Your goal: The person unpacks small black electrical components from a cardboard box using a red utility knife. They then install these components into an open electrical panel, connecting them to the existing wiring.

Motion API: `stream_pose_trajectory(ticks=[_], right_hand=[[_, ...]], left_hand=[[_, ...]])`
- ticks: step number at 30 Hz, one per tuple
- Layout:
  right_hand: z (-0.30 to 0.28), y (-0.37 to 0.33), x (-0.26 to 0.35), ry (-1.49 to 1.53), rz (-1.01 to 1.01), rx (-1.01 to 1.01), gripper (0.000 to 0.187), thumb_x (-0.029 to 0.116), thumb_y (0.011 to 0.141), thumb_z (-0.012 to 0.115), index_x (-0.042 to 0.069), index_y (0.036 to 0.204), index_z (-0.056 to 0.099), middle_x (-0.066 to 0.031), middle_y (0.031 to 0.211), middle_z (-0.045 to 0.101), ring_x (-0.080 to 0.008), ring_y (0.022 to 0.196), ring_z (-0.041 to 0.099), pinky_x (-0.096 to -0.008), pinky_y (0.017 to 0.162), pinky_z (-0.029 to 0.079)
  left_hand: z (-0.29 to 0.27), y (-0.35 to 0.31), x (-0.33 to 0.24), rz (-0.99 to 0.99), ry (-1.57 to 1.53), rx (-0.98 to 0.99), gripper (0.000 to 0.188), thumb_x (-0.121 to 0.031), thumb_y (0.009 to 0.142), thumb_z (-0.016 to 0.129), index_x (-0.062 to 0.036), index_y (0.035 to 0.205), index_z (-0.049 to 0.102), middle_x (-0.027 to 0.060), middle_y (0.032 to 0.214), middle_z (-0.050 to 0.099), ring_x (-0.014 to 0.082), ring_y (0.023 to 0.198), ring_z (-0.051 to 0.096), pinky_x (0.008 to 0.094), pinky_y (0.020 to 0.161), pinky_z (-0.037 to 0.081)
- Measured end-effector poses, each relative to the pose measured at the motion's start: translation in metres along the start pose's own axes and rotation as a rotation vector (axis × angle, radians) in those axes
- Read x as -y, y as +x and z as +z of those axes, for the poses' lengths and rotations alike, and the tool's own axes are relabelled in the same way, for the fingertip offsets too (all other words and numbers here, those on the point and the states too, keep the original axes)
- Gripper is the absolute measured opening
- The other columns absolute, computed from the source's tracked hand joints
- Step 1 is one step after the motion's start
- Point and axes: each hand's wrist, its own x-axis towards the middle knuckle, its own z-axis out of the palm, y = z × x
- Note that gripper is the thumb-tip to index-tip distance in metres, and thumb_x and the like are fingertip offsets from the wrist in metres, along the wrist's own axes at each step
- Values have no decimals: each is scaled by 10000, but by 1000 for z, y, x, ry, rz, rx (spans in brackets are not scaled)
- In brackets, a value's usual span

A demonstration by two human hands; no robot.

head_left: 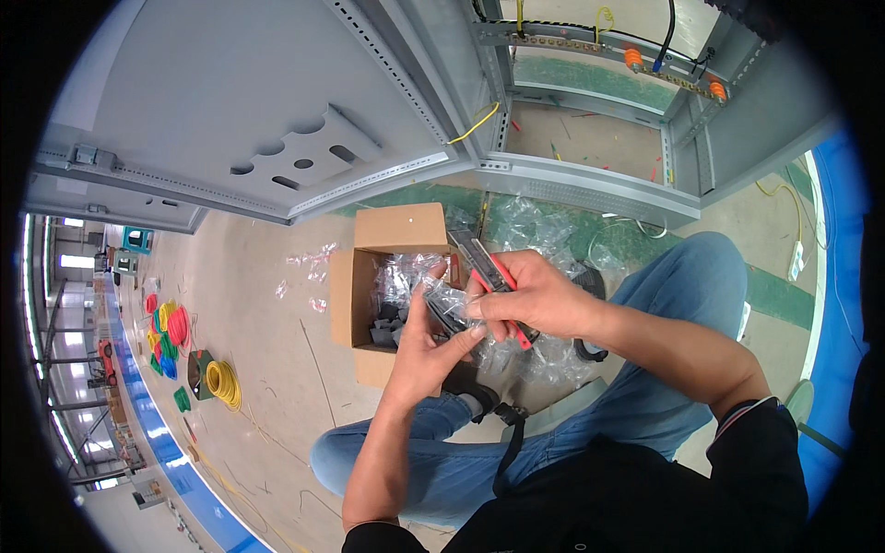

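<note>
While the right hand (533, 293) grips a utility knife (498, 276), the left hand (426, 355) holds a clear plastic bag (446, 299)

Although both hands work close together, each has its own hold. The right one is closed around the red and black body of the knife, which slants with its far end up and to the left, away from the person; whether the blade is out is too small to tell. The left one cups the bag between thumb and fingers, and dark, narrow pieces show inside the film. The right fingertips come up to the bag's edge, but whether they pinch it cannot be told.

The bag is held above the right side of an open cardboard box (343, 297), whose flaps are spread. In the box lie more clear bags and dark grey pieces (387, 330). Crumpled clear film (530, 226) covers the floor to the right of the box, and the person's bent legs in blue jeans (705, 276) frame the spot.

Beyond the box stands a grey metal cabinet (590, 189), its door (212, 83) swung out to the left and orange fittings (632, 58) on its rail. Well apart on the left, coloured wire coils (180, 327) lie on the floor.
</note>
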Motion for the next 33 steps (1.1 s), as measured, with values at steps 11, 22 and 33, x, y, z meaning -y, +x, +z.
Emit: stream_pose_trajectory(ticks=[11,22,33], right_hand=[[3,4,-14,-39,-39,-199,123,110,955,729,36,968,631,-34,687,636,-105,547,620,-255,469,484],[-24,5,-44,-594,-166,-419,147,71,912,721,18,904,584,-55,691,571,-112,580,533,-324,520,452],[-12,18,-18,-395,-65,-401,100,62,926,715,40,952,620,8,698,587,-57,562,553,-243,500,422]], left_hand=[[8,-6,3,-22,-353,43,482,-95,1041,604,-65,1485,416,102,1167,655,184,982,683,357,735,634],[38,-28,35,219,204,-65,639,-110,1033,616,11,1595,337,300,1199,700,455,1151,690,437,969,545],[18,-28,49,322,103,-110,549,-179,1055,638,53,1522,465,306,1253,686,345,1191,704,385,995,533]])
